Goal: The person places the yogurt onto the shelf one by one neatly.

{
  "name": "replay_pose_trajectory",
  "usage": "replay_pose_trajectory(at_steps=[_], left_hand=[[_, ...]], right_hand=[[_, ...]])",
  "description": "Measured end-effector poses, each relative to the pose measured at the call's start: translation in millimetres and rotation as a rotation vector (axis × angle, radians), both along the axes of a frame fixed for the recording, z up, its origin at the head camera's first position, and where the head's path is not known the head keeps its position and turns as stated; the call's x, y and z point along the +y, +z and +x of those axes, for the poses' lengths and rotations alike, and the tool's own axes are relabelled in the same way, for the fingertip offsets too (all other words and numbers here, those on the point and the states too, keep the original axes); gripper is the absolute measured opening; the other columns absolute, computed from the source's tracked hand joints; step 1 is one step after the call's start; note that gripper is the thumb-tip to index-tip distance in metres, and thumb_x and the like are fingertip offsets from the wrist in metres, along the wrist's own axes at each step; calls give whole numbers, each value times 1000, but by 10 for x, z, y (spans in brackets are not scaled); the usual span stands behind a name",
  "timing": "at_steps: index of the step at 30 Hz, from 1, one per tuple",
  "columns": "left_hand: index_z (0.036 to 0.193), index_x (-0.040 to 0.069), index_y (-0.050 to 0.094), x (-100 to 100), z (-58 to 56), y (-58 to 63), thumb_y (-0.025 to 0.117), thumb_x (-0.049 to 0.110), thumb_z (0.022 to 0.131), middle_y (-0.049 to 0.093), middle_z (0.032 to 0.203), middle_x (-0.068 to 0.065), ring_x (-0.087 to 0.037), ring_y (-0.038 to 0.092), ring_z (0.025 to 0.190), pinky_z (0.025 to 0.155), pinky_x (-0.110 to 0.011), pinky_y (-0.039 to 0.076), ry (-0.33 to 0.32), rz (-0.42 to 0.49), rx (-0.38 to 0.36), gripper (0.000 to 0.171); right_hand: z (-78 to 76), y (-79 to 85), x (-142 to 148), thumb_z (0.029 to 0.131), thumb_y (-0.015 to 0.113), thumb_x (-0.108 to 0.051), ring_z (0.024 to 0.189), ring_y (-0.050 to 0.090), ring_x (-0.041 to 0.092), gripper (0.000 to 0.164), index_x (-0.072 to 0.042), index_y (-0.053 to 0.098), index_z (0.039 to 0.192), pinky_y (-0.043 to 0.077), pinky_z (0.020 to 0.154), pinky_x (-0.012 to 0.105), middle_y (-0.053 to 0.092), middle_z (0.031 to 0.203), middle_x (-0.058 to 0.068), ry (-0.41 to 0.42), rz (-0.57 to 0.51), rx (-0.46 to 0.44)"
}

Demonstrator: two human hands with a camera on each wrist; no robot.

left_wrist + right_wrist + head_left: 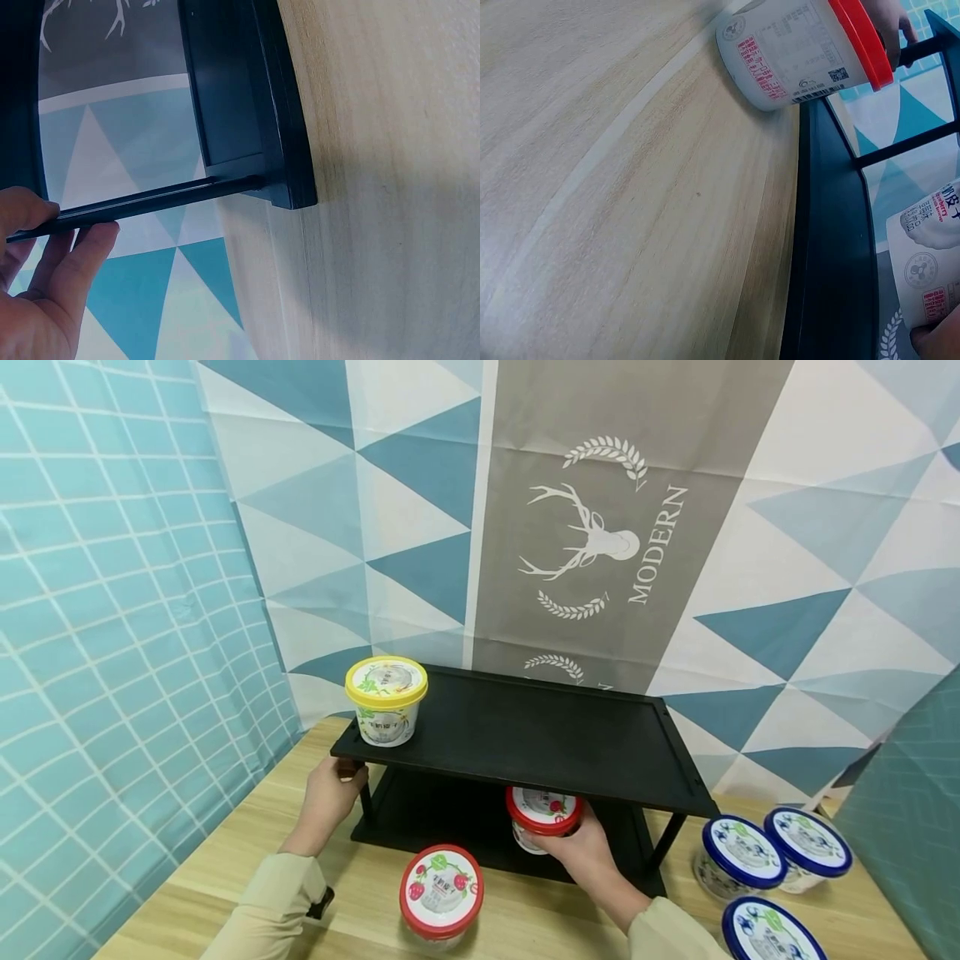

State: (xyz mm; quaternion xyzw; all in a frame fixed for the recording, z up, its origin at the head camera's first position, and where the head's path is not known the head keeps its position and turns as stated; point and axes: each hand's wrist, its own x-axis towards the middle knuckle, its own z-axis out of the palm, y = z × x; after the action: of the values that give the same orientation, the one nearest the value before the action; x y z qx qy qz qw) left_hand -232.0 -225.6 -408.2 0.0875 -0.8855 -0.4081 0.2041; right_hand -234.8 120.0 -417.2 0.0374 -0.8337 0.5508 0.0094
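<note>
A two-tier black shelf (540, 735) stands on the wooden table. My left hand (330, 797) pinches its front left post (150, 204) between thumb and fingers, just under the upper board. In my right hand (588, 852) is a white tub with a red lid (543, 814), held upright between the two boards toward the right. The upper board hides part of its lid; the right wrist view catches its printed side at the edge. A second red-lidded tub (441, 893) stands on the table before the shelf. One yellow-lidded tub (386, 702) sits on the upper board's left end.
Three blue-lidded tubs (742, 856) stand on the table right of the shelf. A patterned cloth (420, 510) hangs behind the shelf, with a blue tiled-print cloth (112, 610) on the left. The right front post (666, 841) is close to my right hand.
</note>
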Motion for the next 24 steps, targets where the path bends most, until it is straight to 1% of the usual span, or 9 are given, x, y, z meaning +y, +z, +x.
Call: replay_pose_trajectory(at_steps=[6, 12, 17, 24], left_hand=[[105, 1, 54, 2, -9, -18, 53, 12, 84, 59, 100, -21, -33, 58, 93, 73, -40, 50, 5, -8, 2, 24], [104, 0, 54, 21, -29, -6, 54, 11, 83, 59, 99, -21, -34, 58, 93, 74, -40, 51, 1, -1, 3, 23], [105, 1, 53, 20, -14, -3, 54, 11, 83, 60, 98, -20, -33, 59, 93, 74, -40, 51, 9, 5, -1, 24], [104, -1, 54, 13, 11, 11, 54, 9, 83, 59, 99, -22, -34, 58, 93, 75, -40, 50, 11, 8, 5, 23]], right_hand=[[-6, -13, -71, 57, 81, -36, 111, 48, 22, 87, -17, 34, 128, 45, 90, 39, 48, 122, 4, 27, -15, 17], [-17, -7, -150, 56, 81, -36, 110, 48, 20, 88, -18, 34, 128, 45, 91, 37, 48, 122, 2, 47, -11, 36], [-13, -2, -240, 55, 81, -39, 111, 48, 21, 90, -17, 34, 128, 45, 91, 38, 48, 122, 2, 57, -13, 23], [-20, 1, -343, 55, 81, -39, 109, 49, 21, 87, -15, 36, 127, 46, 90, 37, 50, 121, 3, 63, 1, 26]])
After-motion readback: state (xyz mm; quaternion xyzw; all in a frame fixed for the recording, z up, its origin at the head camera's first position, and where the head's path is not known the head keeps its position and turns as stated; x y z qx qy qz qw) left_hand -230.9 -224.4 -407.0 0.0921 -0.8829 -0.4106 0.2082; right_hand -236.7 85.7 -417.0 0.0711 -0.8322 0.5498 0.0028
